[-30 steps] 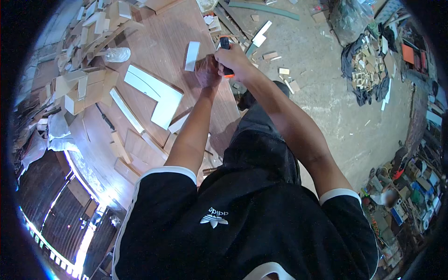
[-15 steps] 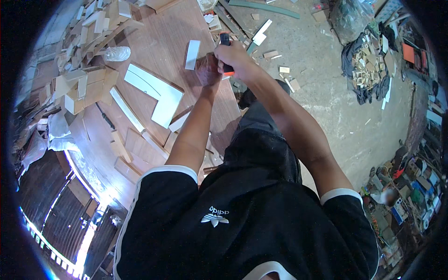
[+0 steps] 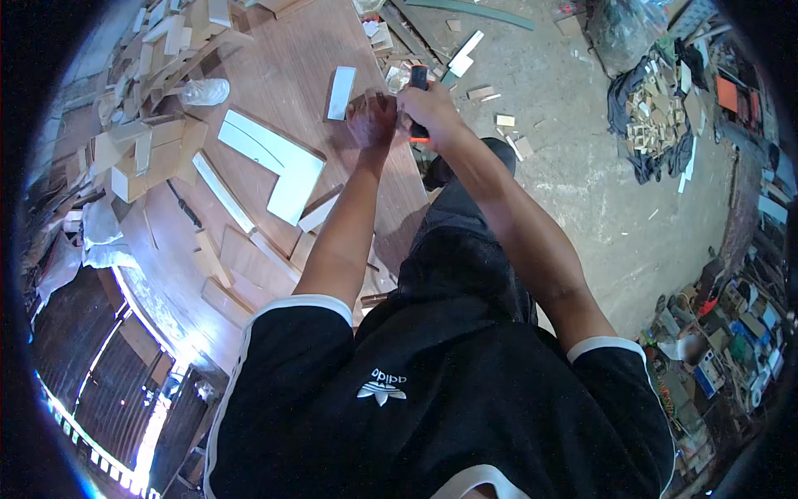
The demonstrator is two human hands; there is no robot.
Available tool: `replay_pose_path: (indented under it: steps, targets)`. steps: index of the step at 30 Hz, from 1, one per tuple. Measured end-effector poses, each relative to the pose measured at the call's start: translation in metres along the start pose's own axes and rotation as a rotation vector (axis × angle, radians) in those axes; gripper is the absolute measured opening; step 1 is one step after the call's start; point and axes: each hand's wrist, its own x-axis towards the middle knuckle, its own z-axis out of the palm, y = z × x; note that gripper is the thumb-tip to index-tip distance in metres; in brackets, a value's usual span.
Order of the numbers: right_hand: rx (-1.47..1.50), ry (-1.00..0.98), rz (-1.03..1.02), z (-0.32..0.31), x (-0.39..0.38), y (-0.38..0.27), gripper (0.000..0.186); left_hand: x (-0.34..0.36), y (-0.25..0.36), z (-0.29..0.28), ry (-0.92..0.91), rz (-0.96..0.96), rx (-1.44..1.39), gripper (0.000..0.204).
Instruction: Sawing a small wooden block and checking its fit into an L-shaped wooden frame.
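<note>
My right hand (image 3: 430,110) is closed around a black hand tool (image 3: 419,76) with orange-red ends; its exact kind does not show. Right beside it, at the edge of the wooden worktable (image 3: 291,54), my left hand (image 3: 371,121) has its fingers curled, and whatever they may hold is hidden. A small white-faced rectangular block (image 3: 341,93) lies just left of that hand. Farther left on the tabletop rests an L-shaped white-faced board (image 3: 295,179) with a curved line drawn on it.
Cardboard boxes (image 3: 174,137) and a heap of wood pieces (image 3: 170,41) crowd the table's left side, near a clear plastic bottle (image 3: 205,91). Long wood strips (image 3: 223,191) lie nearer me. On the floor, offcuts (image 3: 480,93) are scattered, and a dark sack (image 3: 652,125) holds more.
My right hand and the black tool have shifted slightly right, away from my left hand. The left hand stays in nearly the same spot at the table edge.
</note>
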Motion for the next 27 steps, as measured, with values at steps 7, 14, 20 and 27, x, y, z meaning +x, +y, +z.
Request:
replay_pose_path:
  steps: [7,14,20,27]
  targets:
    - [-0.016,-0.049,-0.036,-0.012,-0.018,-0.026,0.008,0.003,0.0,-0.001,-0.01,-0.026,-0.045,0.018]
    - [0.108,-0.113,-0.126,-0.056,-0.065,-0.047,0.01,0.004,0.008,-0.011,-0.095,-0.097,-0.027,0.019]
    - [-0.035,-0.088,-0.158,-0.084,-0.088,-0.031,0.019,0.005,-0.003,-0.013,-0.14,0.051,-0.068,0.026]
    - [-0.43,0.003,-0.195,-0.078,-0.084,-0.004,0.025,0.011,-0.005,-0.018,-0.288,0.115,-0.134,0.03]
